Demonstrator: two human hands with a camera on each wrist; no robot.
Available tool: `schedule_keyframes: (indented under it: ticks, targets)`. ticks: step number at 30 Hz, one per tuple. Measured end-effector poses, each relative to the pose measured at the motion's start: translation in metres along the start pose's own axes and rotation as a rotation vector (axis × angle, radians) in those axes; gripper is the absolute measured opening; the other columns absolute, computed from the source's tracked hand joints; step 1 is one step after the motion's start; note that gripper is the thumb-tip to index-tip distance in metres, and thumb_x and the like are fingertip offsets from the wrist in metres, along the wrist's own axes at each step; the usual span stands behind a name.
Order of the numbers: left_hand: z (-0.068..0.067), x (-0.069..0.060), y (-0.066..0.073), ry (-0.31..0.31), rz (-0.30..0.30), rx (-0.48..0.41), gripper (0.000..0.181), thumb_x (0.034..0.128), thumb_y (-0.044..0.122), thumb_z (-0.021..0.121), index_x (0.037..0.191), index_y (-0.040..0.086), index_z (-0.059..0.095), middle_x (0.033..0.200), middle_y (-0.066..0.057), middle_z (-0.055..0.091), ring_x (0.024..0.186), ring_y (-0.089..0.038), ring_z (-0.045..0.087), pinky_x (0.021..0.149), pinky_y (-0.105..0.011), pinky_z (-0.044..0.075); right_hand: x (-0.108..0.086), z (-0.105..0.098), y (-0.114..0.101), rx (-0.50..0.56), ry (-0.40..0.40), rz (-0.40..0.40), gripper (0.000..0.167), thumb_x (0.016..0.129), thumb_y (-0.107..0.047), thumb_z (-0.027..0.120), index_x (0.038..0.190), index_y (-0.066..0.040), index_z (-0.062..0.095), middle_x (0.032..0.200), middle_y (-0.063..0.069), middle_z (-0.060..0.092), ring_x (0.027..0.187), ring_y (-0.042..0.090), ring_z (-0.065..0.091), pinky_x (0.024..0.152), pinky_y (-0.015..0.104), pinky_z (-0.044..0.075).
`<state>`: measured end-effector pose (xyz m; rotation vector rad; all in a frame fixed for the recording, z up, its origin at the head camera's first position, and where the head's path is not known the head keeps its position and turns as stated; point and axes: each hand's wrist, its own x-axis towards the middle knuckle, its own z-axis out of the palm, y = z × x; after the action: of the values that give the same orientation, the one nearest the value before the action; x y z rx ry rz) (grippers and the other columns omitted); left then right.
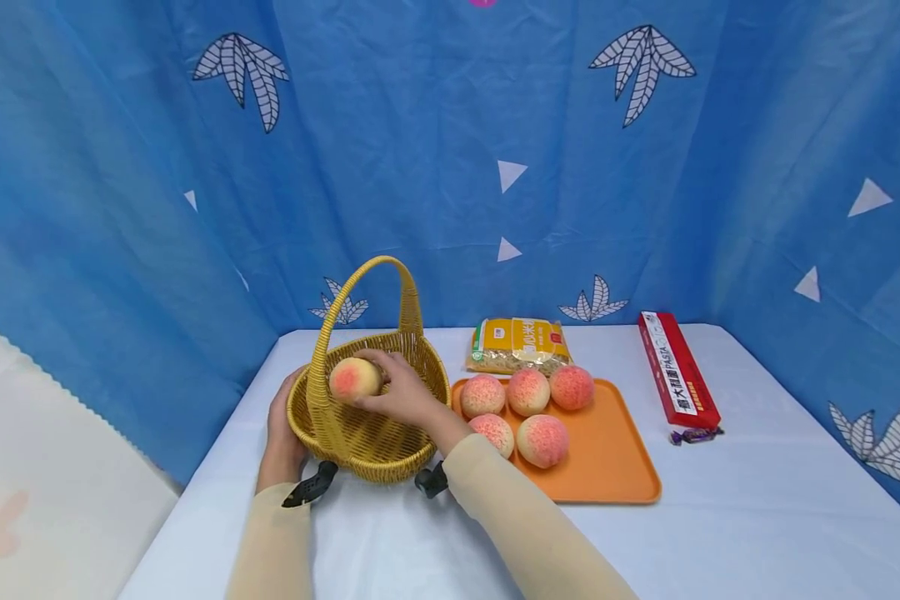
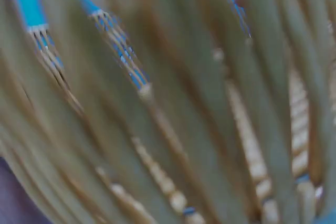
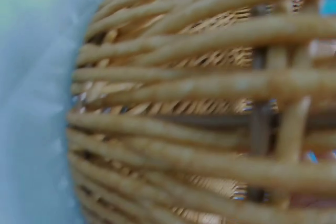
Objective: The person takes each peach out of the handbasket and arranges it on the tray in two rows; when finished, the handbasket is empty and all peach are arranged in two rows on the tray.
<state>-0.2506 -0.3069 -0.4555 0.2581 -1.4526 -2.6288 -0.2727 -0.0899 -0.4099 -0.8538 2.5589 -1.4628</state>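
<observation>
My right hand (image 1: 405, 393) holds a yellow-and-pink peach (image 1: 355, 379) between thumb and fingers, inside the opening of a golden woven basket (image 1: 386, 471). The tall basket handle (image 1: 319, 358) arches up beside the peach. Against the basket's left outer side rests my left hand (image 1: 283, 429), its fingers partly hidden by the wall. Blurred basket strands (image 2: 173, 103) fill the left wrist view. In the right wrist view the woven wall (image 3: 184, 135) is close up, and neither hand's grip shows there.
Right of the basket, an orange tray (image 1: 607, 454) bears several pink peaches (image 1: 543, 441). Behind it lies a yellow food bag (image 1: 519, 345). A red pasta box (image 1: 678, 367) and a purple-wrapped candy (image 1: 696, 436) lie farther right on the white table (image 1: 750, 517).
</observation>
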Motion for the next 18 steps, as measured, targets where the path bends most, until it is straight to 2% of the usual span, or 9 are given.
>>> schedule_keyframes:
  ticks: [3, 9, 13, 18]
  targets:
    - [-0.0016, 0.0008, -0.0002, -0.021, -0.017, -0.024, 0.037, 0.1071, 0.042, 0.037, 0.137, 0.023, 0.047, 0.122, 0.011, 0.059, 0.11, -0.002, 0.06, 0.096, -0.017, 0.05, 0.0016, 0.0005, -0.0024, 0.008, 0.004, -0.014, 0.067, 0.084, -0.027, 0.08, 0.142, -0.038, 0.048, 0.135, 0.006, 0.048, 0.11, 0.021, 0.058, 0.09, 0.041, 0.052]
    - [-0.0026, 0.0023, -0.0012, -0.05, -0.001, -0.032, 0.036, 0.106, 0.04, 0.042, 0.137, 0.022, 0.047, 0.12, 0.011, 0.06, 0.107, -0.002, 0.06, 0.097, -0.018, 0.05, 0.0016, -0.0022, -0.0031, 0.029, 0.024, -0.02, 0.068, 0.085, -0.027, 0.079, 0.143, -0.037, 0.046, 0.139, 0.005, 0.047, 0.111, 0.02, 0.06, 0.091, 0.04, 0.053]
    - [-0.0028, 0.0015, -0.0015, -0.048, 0.019, 0.0, 0.033, 0.1068, 0.039, 0.04, 0.135, 0.023, 0.047, 0.121, 0.012, 0.059, 0.109, -0.001, 0.059, 0.098, -0.017, 0.049, 0.0009, -0.0046, -0.0042, 0.047, 0.025, -0.032, 0.067, 0.086, -0.026, 0.078, 0.144, -0.037, 0.046, 0.141, 0.005, 0.046, 0.112, 0.021, 0.06, 0.091, 0.039, 0.054]
    - [-0.0047, -0.0008, -0.0011, -0.043, 0.031, -0.007, 0.03, 0.1073, 0.036, 0.039, 0.131, 0.024, 0.051, 0.115, 0.012, 0.063, 0.105, -0.002, 0.06, 0.096, -0.017, 0.05, 0.0004, -0.0067, -0.0047, 0.058, 0.017, -0.044, 0.065, 0.086, -0.026, 0.077, 0.143, -0.038, 0.047, 0.137, 0.004, 0.047, 0.112, 0.021, 0.06, 0.09, 0.039, 0.054]
